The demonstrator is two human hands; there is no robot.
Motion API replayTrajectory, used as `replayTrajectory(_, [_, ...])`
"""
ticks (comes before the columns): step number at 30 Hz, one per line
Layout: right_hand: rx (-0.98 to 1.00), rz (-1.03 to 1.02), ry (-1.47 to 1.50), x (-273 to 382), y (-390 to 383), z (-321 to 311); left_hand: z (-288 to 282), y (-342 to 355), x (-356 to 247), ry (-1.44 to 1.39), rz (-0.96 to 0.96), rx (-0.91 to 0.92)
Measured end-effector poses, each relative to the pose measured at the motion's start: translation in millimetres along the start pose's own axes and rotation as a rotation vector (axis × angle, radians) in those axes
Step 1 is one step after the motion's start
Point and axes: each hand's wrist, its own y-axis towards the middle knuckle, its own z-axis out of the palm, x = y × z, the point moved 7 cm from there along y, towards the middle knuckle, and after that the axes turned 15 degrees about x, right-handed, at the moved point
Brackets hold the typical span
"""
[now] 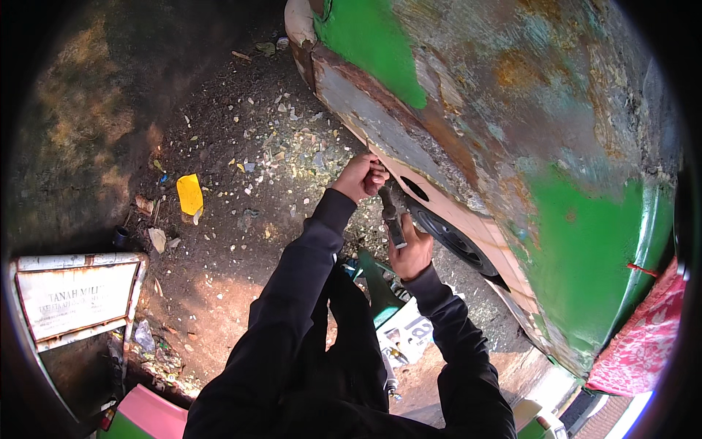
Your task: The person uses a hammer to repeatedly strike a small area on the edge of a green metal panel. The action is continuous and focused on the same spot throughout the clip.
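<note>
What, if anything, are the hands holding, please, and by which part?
The right hand holds what looks like a hammer, gripped near its head; whether the left hand holds anything cannot be told.

Dark lettering (77,298), several lines, on white sign (82,322); large letters (420,329), on white sheet (401,320)

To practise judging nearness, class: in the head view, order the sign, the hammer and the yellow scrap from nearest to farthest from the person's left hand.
1. Hammer: just below and right of the left hand, held in the right hand.
2. Yellow scrap: well off to the left.
3. Sign: farthest, at the lower left.
</note>
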Motion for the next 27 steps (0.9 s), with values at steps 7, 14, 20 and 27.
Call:
replayTrajectory(7, [-0.14,-0.228,0.154,54,-21,-46,-7,-4,2,-0.172,0.036,-0.052])
replayTrajectory(14, [0.09,0.144,0.128,-14,-22,22,-55,-1,-8,-0.061,-0.014,-0.055])
replayTrajectory(20, [0.047,0.145,0.179,2,-29,-16,-28,-4,8,-0.026,0.0,0.043])
replayTrajectory(27, [0.079,0.121,0.187,18,-29,-24,-7,-16,15,0.082,-0.042,0.063])
